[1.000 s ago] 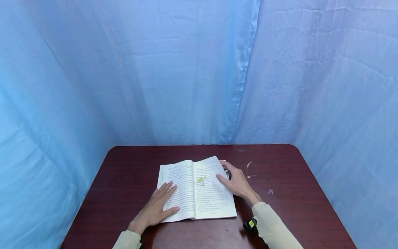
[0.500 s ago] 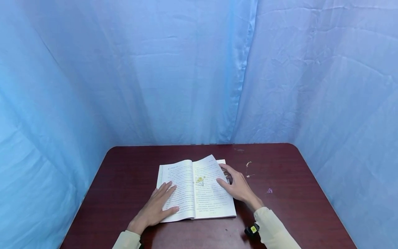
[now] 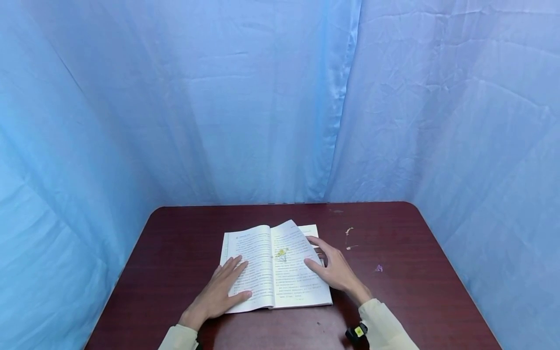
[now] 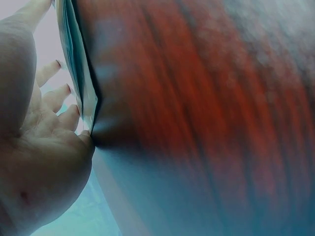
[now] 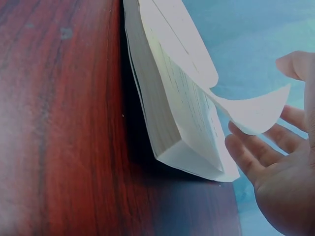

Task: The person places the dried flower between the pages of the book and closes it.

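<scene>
A thick book [image 3: 302, 289] lies spread on the table, printed pages up. Near its gutter, on the right-hand page, sits a small yellow flower [image 3: 281, 253] with thin stems. My left hand [image 3: 218, 289] rests flat on the left-hand page, fingers spread; the left wrist view shows its palm side at the book's edge [image 4: 81, 64]. My right hand [image 3: 334, 267] is at the right side of the book, its fingers behind a raised page [image 5: 258, 113] that curls up from the stack. The thumb stands apart from that page in the right wrist view.
Right of the book on the dark red wooden table [image 3: 420, 301] lie a thin dried sprig [image 3: 348, 232] and a small purple flower [image 3: 378, 268]. Blue curtains [image 3: 262, 121] hang behind the table and along both sides.
The raised page's top corner has shifted left, showing more of the page beneath at the upper right. My right hand has slid slightly toward me; the left has stayed put.
</scene>
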Action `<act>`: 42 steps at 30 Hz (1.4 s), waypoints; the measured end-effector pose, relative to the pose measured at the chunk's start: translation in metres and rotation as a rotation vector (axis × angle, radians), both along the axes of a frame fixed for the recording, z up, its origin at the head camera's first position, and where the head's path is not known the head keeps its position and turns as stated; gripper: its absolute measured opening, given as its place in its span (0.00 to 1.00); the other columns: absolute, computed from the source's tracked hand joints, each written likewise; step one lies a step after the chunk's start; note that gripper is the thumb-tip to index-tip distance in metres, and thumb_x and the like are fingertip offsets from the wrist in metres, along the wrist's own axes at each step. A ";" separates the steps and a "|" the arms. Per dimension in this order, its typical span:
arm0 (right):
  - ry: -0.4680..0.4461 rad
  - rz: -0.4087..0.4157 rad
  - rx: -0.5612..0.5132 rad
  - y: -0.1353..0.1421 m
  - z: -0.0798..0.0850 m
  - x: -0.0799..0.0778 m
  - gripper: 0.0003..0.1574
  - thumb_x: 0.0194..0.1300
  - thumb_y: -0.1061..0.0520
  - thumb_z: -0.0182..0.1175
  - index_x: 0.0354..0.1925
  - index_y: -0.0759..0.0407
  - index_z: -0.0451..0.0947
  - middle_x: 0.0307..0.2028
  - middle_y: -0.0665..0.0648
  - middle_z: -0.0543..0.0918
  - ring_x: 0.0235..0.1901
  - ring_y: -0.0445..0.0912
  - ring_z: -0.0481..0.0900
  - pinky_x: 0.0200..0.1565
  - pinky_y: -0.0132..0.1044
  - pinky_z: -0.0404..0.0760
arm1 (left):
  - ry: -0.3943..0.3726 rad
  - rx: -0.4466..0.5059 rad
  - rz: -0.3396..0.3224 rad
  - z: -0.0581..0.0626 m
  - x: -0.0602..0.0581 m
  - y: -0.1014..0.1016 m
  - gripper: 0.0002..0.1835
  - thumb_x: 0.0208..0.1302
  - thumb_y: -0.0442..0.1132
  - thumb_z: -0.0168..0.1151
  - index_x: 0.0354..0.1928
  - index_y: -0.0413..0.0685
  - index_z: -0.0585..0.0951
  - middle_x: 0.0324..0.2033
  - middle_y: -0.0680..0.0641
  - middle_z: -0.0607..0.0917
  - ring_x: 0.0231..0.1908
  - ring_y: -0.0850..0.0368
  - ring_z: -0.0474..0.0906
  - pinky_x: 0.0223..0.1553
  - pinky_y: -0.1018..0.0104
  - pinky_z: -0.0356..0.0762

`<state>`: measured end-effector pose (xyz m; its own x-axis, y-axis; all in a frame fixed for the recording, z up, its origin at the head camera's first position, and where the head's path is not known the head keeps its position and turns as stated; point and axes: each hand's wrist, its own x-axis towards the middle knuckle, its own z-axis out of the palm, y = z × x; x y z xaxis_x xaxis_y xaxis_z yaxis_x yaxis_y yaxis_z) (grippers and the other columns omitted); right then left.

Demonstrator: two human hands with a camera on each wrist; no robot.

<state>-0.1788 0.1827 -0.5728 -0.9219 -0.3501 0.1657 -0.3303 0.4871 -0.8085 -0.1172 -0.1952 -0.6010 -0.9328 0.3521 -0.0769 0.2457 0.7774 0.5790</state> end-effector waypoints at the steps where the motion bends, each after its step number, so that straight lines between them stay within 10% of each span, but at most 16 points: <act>1: -0.006 0.006 -0.009 0.000 0.001 0.001 0.41 0.78 0.47 0.71 0.83 0.49 0.73 0.68 0.59 0.89 0.59 0.54 0.93 0.61 0.44 0.92 | 0.002 0.000 0.000 0.000 0.000 0.000 0.48 0.78 0.66 0.66 0.89 0.50 0.66 0.91 0.41 0.60 0.92 0.34 0.51 0.90 0.28 0.47; 42: 0.015 0.107 -0.148 0.000 0.008 0.029 0.41 0.79 0.55 0.69 0.84 0.57 0.70 0.77 0.66 0.81 0.64 0.63 0.90 0.64 0.49 0.91 | 0.013 0.000 0.006 -0.002 0.000 -0.002 0.48 0.78 0.66 0.67 0.89 0.50 0.65 0.91 0.40 0.61 0.92 0.35 0.52 0.90 0.29 0.48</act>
